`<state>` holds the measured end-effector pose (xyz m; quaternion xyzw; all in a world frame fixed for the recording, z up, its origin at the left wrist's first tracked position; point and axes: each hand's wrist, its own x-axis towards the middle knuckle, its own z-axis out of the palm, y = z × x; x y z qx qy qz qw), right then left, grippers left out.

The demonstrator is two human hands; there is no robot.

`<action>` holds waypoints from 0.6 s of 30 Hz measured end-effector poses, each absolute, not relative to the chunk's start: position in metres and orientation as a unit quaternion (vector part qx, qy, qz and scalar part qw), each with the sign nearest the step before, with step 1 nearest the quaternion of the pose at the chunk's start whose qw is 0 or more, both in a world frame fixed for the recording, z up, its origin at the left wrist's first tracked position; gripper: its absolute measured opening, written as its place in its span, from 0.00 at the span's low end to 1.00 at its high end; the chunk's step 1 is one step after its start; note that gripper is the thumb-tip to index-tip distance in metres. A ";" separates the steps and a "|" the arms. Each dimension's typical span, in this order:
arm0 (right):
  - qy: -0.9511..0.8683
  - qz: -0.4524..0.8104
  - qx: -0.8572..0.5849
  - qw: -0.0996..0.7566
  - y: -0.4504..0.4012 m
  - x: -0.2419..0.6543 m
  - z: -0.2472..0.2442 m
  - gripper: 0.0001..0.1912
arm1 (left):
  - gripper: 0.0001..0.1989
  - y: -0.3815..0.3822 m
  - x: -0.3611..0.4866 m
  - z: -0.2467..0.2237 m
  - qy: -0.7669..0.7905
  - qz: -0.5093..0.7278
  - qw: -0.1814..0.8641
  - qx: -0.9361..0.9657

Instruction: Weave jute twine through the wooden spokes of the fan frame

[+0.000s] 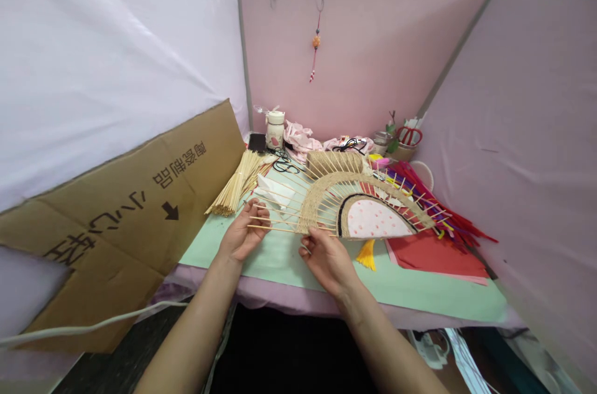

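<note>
Left hand pinches bare stick ends of semicircular fan frame; right hand grips its lower edge at twine band. Frame held above green tabletop. Behind, pot holds red-handled scissors; jar beside it, contents unclear. Lidded bottle at back, inside hidden. White cup near pipe cleaners.

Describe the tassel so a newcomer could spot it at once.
Start at the green tabletop, then find the half-round fan being held. Just below the fan's straight edge, to the right of the right hand, is the tassel. It is bright yellow and flared, unlike the flat red sheet on its right.
</note>
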<state>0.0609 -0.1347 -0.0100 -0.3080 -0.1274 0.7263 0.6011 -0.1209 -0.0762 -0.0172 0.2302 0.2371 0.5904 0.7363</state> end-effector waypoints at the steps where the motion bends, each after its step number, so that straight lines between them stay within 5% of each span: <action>1: -0.126 0.727 -0.305 0.602 -0.135 0.061 -0.008 0.17 | 0.20 -0.075 -0.117 -0.017 0.252 0.596 0.726 0.233; 7: -0.132 0.733 -0.282 0.605 -0.141 0.061 0.001 0.15 | 0.23 -0.070 -0.064 -0.014 0.341 0.603 0.650 0.312; 18: -0.164 0.736 -0.269 0.599 -0.136 0.072 0.001 0.12 | 0.13 -0.078 -0.017 -0.019 0.380 0.502 0.696 0.345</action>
